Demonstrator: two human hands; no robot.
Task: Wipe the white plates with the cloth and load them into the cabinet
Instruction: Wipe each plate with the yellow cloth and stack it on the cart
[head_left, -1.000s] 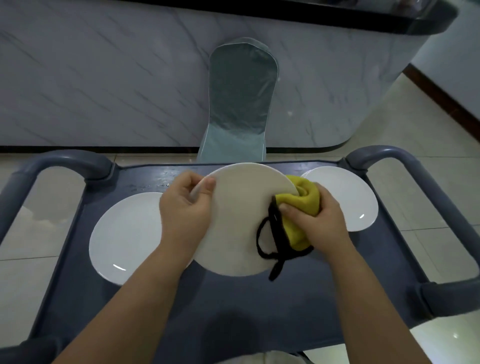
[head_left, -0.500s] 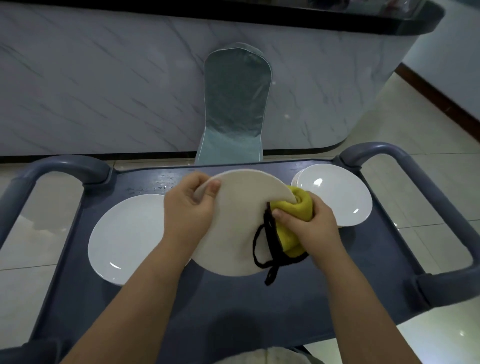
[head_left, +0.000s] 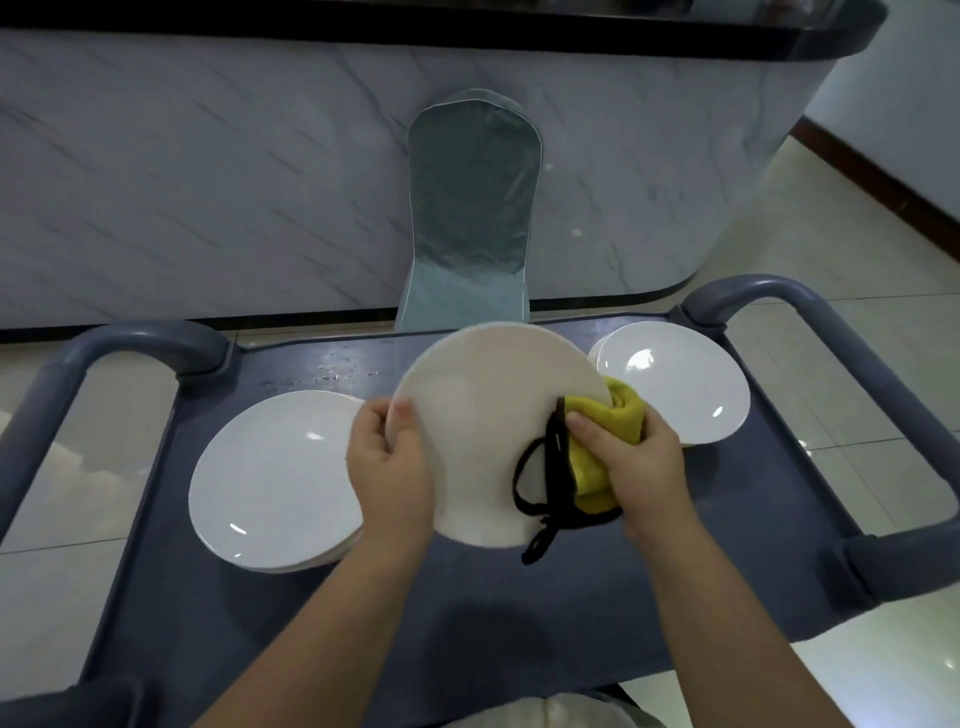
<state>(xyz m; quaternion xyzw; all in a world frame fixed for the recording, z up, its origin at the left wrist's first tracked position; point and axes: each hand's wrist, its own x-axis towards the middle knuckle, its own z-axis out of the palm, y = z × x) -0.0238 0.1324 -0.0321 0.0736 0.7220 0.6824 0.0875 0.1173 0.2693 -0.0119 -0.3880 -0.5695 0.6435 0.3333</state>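
Hands grip: left hand (head_left: 390, 467) clasps raised plate (head_left: 488, 415), right hand (head_left: 636, 467) clutches yellow cloth (head_left: 618, 415).

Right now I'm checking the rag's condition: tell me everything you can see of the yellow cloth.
The yellow cloth looks like soft, thick microfibre, bunched into a wad, with black edging and a loose black loop dangling below. The right hand grips it and presses it against the right edge of the tilted round white plate, which the left hand holds above the dark blue cart tray.
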